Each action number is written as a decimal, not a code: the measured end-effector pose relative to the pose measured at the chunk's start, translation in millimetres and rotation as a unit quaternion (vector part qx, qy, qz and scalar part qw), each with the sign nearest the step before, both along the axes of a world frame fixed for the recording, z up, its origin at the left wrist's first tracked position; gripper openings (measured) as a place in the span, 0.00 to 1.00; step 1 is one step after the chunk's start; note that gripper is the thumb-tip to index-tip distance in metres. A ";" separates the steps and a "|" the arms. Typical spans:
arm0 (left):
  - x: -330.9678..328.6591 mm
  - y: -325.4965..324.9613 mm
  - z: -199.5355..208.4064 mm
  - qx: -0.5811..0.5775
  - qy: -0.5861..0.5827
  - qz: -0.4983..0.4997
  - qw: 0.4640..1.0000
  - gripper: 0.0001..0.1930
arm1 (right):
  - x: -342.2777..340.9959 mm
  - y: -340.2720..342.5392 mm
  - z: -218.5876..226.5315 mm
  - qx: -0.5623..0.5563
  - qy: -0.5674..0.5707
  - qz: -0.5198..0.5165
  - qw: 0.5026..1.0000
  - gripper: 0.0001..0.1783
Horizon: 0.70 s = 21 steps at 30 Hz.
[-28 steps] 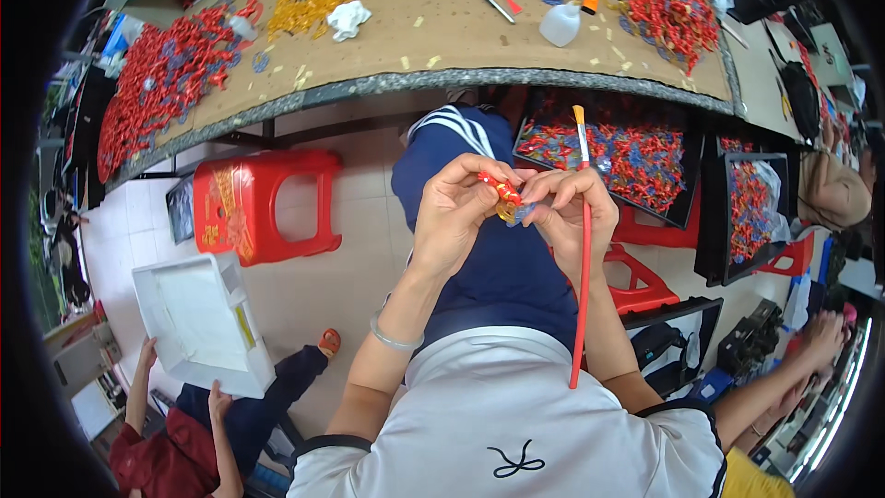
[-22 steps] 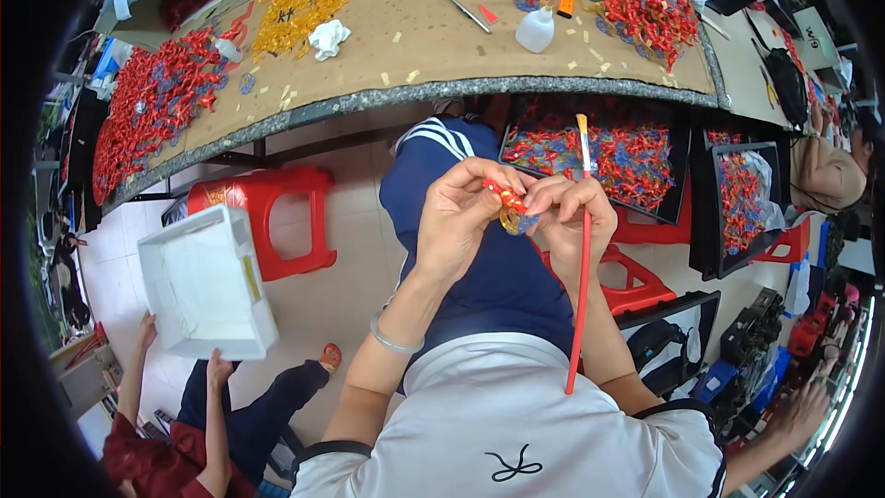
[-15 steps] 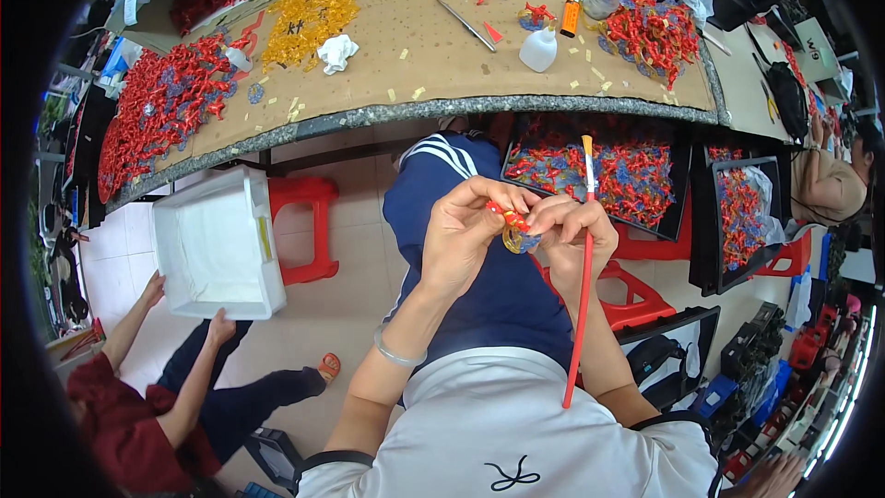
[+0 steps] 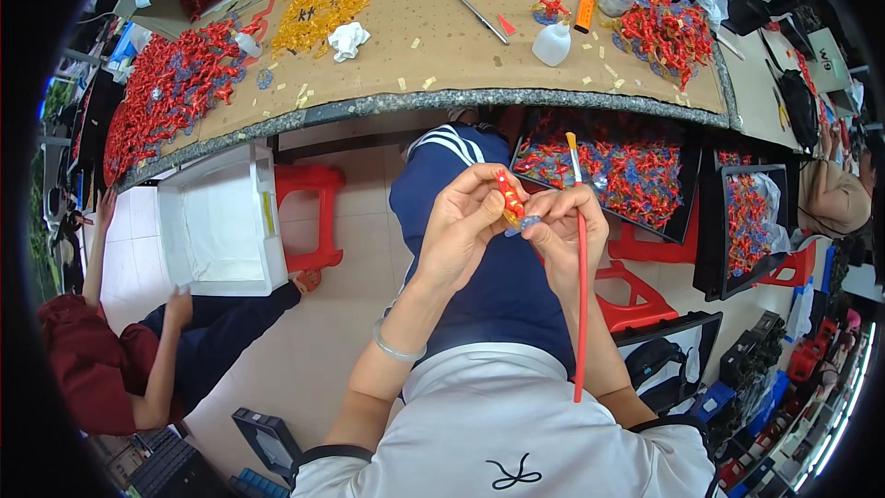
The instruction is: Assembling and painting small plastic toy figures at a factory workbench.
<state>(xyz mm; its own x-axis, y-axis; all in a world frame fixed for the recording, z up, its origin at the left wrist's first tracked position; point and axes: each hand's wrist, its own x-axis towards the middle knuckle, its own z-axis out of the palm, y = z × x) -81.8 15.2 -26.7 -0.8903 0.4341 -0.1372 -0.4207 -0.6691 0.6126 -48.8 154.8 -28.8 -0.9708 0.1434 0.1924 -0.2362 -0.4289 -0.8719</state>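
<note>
Thumb and fingertips of the left hand (image 4: 461, 235), in the head view, are closed in a pinch on a small red figure (image 4: 509, 195) with yellow markings. It is held in front of the person, over the dark blue trousers (image 4: 489, 304) and short of the table (image 4: 415, 0). A translucent bluish part (image 4: 530, 221) sits at its lower end, between the hands; whether it is joined to the figure is too small to tell. The right hand (image 4: 572, 231) has thumb and forefinger nearly together at that part, though how firmly they grip it cannot be told. That hand also carries a red-handled brush (image 4: 582, 304), bristles up, its lower end over the white shirt (image 4: 498, 406).

By judgement, so narrow a pinch on a glossy figure could slip if it is twisted, dropping it to the floor (image 4: 364, 249). Uneven pressure might bend or crack the translucent part. A turn of the right wrist could swing the brush against the figure.
</note>
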 end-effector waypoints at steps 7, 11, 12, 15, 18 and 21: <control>1.3 -11.7 -3.5 0.062 -0.076 -0.039 0.994 0.09 | -13.7 47.9 16.0 0.052 0.022 0.033 0.998 0.26; 6.7 -18.9 -12.1 0.059 -0.098 -0.051 0.992 0.09 | -8.7 61.0 29.2 0.045 0.002 0.113 0.993 0.35; 7.3 -20.1 -12.0 0.051 -0.095 -0.055 0.993 0.09 | -8.1 60.3 32.5 0.046 0.002 0.137 0.990 0.37; 7.6 -24.4 -10.3 0.030 -0.078 -0.080 0.993 0.09 | -6.2 51.1 41.1 0.192 0.011 0.066 0.979 0.35; 8.5 -25.5 -4.2 -0.004 -0.068 -0.087 0.994 0.09 | -3.4 42.6 44.8 0.240 0.003 0.068 0.969 0.32; 8.4 -26.8 -5.3 -0.022 -0.048 -0.091 0.995 0.09 | -3.5 31.7 53.0 0.280 0.014 0.105 0.954 0.31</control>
<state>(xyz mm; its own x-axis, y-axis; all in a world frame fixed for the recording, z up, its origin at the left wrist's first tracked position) -73.4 -11.6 -32.0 -0.7801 0.5781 -0.2395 -0.5894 -0.5504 0.5913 -52.4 186.6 24.2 -0.9599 -0.1873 0.2087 -0.2235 0.0612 -0.9728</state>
